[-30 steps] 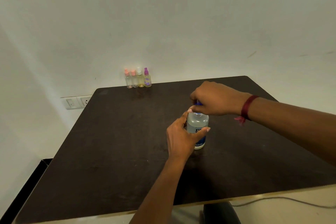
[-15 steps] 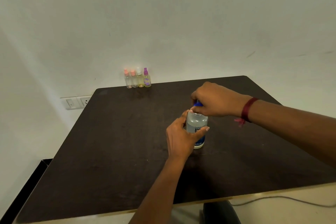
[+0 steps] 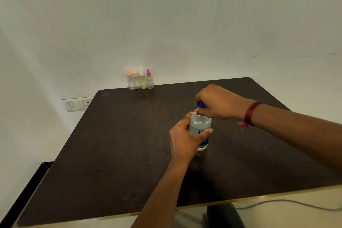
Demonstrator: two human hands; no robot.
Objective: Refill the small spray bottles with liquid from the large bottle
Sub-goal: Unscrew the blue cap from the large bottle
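Your left hand (image 3: pixel 182 139) wraps the large bottle (image 3: pixel 200 131) from its left side, thumb across the printed label and fingers curled behind; the grip is closed around the body of the bottle. The bottle stands upright on the dark bench (image 3: pixel 114 150), its base touching the surface, and clear liquid fills it up to about the shoulder. Your right hand (image 3: pixel 217 102) comes in from the right and sits over the top of the large bottle, fingertips pinched narrow on the blue cap (image 3: pixel 201 106). Most of the cap is hidden under your fingers, so you cannot tell whether it is seated on the neck or lifted off it. A dark red thread band (image 3: pixel 250 114) circles your right wrist, just right of the large bottle, with a loose tassel hanging below it.

The four small spray bottles (image 3: pixel 140 80) stand in a tight row, touching or nearly so, well beyond the large bottle and to its left, at the far edge of the bench against the wall (image 3: pixel 185 24). Counted from the end farthest from the large bottle, two carry pink tops, one a white top, and the nearest a purple top. Their bodies are clear to pale yellow; how full they are is too small to read.

A wall socket (image 3: pixel 78 104) sits left of the large bottle, beyond the bench edge. A thin cable (image 3: pixel 288 202) runs on the floor below the bench's near edge, on the large bottle's near right.
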